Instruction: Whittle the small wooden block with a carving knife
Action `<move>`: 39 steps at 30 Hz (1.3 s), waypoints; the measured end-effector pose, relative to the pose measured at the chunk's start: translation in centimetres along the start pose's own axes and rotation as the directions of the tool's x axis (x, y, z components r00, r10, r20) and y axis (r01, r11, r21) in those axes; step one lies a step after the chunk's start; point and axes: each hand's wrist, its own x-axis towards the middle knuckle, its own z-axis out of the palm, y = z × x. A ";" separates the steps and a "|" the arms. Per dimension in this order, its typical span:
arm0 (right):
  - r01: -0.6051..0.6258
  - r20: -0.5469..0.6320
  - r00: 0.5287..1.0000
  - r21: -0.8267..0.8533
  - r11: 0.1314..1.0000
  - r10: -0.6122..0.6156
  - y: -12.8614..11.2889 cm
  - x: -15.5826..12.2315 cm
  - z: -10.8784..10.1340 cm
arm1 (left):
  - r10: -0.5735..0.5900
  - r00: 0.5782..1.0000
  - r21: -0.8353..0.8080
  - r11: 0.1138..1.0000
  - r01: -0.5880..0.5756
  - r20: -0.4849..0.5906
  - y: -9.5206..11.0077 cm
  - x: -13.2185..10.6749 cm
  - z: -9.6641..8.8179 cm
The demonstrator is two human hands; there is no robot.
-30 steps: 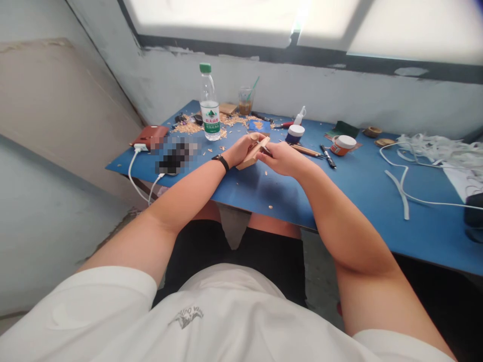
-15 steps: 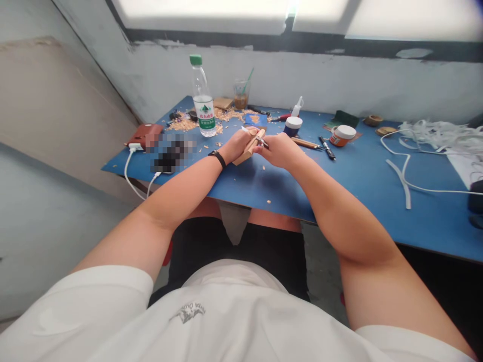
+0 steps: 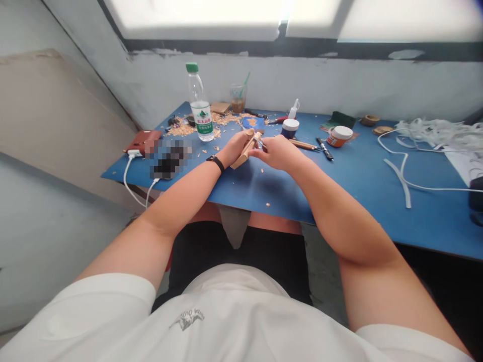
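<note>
My left hand (image 3: 234, 146), with a black band at the wrist, is closed round a pale wooden block (image 3: 241, 159) held slanted above the blue table. The block's upper end looks narrower and cut to shape. My right hand (image 3: 279, 152) is closed on a carving knife (image 3: 263, 145); a bit of its metal shows against the block's upper part, while the handle is hidden in my fingers. Both hands are close together, the right thumb near the wood. Wood shavings (image 3: 183, 129) lie behind and left of the hands.
On the blue table (image 3: 354, 186) stand a water bottle (image 3: 203, 118), a plastic cup (image 3: 238, 98), a dark jar (image 3: 290, 128) and an orange jar (image 3: 339, 136). A brown case (image 3: 142, 142) and a cabled phone (image 3: 169, 161) lie left. White cables (image 3: 433, 190) cross the right side.
The camera view has shifted slightly. The knife has moved a little along the upper part of the block, and less of its metal shows. Both hands keep their holds.
</note>
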 end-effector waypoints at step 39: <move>0.016 -0.012 1.000 0.039 0.999 -0.016 1.9 1.1 1.0 | -0.038 0.999 -0.005 0.999 0.038 -0.039 -1.0 0.2 -0.6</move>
